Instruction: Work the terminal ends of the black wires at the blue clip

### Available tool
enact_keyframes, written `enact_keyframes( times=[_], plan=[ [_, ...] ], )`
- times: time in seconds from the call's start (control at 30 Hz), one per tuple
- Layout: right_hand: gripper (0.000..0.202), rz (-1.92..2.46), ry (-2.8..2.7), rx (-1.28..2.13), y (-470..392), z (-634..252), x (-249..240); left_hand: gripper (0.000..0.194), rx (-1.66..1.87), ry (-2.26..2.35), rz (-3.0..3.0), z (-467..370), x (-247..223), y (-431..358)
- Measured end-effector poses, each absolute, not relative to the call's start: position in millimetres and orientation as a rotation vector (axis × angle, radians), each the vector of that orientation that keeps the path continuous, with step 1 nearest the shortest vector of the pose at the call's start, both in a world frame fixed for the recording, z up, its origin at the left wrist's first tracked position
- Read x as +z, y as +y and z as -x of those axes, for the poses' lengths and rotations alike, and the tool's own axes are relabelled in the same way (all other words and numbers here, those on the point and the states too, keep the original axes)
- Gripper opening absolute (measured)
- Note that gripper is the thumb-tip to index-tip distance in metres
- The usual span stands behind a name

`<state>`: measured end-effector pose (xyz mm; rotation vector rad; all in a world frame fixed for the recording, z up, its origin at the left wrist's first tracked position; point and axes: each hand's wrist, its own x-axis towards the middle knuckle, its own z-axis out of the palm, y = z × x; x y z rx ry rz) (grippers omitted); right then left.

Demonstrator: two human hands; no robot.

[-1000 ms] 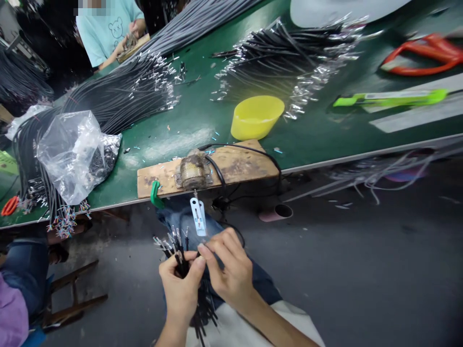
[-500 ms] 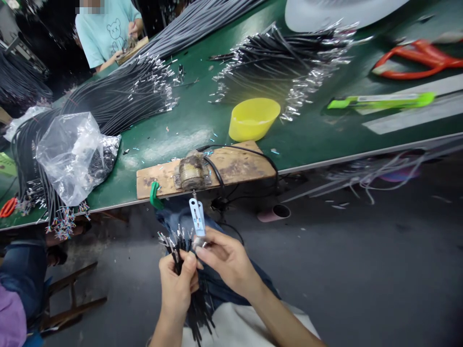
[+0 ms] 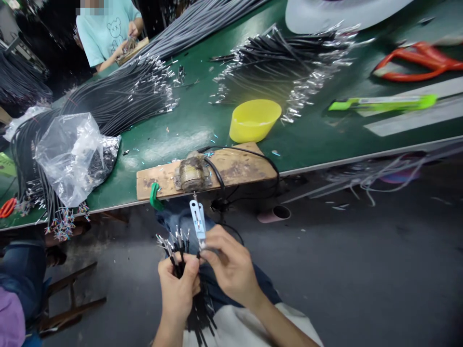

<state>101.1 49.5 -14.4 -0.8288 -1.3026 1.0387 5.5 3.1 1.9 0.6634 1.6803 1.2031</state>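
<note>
My left hand is closed round a bundle of black cables, whose stripped, silvery ends fan out above the fingers. Close beside it, my right hand pinches the end of one cable, just under a light blue clothespin. That clothespin hangs from the shaft of a small motor, which is fixed on a wooden board at the table edge. A green clamp or hook sits at the board's left end.
On the green table are a yellow cup, cable piles, a plastic bag, a green cutter and red-handled scissors. Across the table a person in a light blue shirt handles something. A wooden stool stands lower left.
My right hand's fingers have closed in on a cable end below the clothespin, and that cable now stands apart from the bundle. My left hand has barely moved.
</note>
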Motion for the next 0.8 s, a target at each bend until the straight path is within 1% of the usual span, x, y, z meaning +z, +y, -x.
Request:
enact_keyframes(
  times=[0.03, 0.1, 0.13, 0.17, 0.2, 0.23, 0.3, 0.4, 0.47, 0.53, 0.67, 0.73, 0.8],
  plan=[
    [0.014, 0.799, -1.214, 1.294, 51, -102, -13, 0.040, 1.200, 1.655, -0.680, -2, 2, 3],
    [0.030, 0.700, -1.001, 1.770, 56, -104, -11, 0.034, 1.175, 1.604, -0.740, 4, 3, 5],
    [0.035, 0.647, -0.920, 1.935, 59, -105, -10, 0.031, 1.163, 1.599, -0.790, 6, 4, 6],
    [0.037, 0.615, -0.879, 2.030, 62, -106, -9, 0.026, 1.159, 1.610, -0.848, 8, 5, 7],
    [0.037, 0.625, -0.870, 2.052, 65, -108, -8, 0.022, 1.160, 1.637, -0.904, 9, 6, 7],
    [0.035, 0.681, -0.881, 2.007, 69, -110, -8, 0.017, 1.164, 1.668, -0.964, 10, 8, 8],
    [0.029, 0.858, -0.915, 1.783, 73, -114, -7, 0.009, 1.201, 1.757, -1.052, 8, 11, 7],
    [0.027, 0.969, -1.068, 1.467, 72, -120, -4, 0.004, 1.247, 1.892, -1.159, 5, 15, 4],
    [0.025, 0.934, -1.248, 1.334, 66, -120, -1, 0.006, 1.258, 1.932, -1.234, 2, 18, 3],
    [0.019, 0.940, -1.368, 1.173, 58, -116, 3, 0.007, 1.283, 1.930, -1.265, -1, 20, 3],
    [0.015, 0.956, -1.363, 0.864, 49, -104, 5, 0.007, 1.326, 1.896, -1.155, -3, 18, 4],
    [0.016, 0.908, -1.322, 0.806, 50, -100, 3, 0.014, 1.290, 1.793, -0.932, -3, 16, 4],
    [0.017, 0.864, -1.285, 0.837, 53, -100, 0, 0.025, 1.244, 1.669, -0.724, -3, 13, 4]
  ],
)
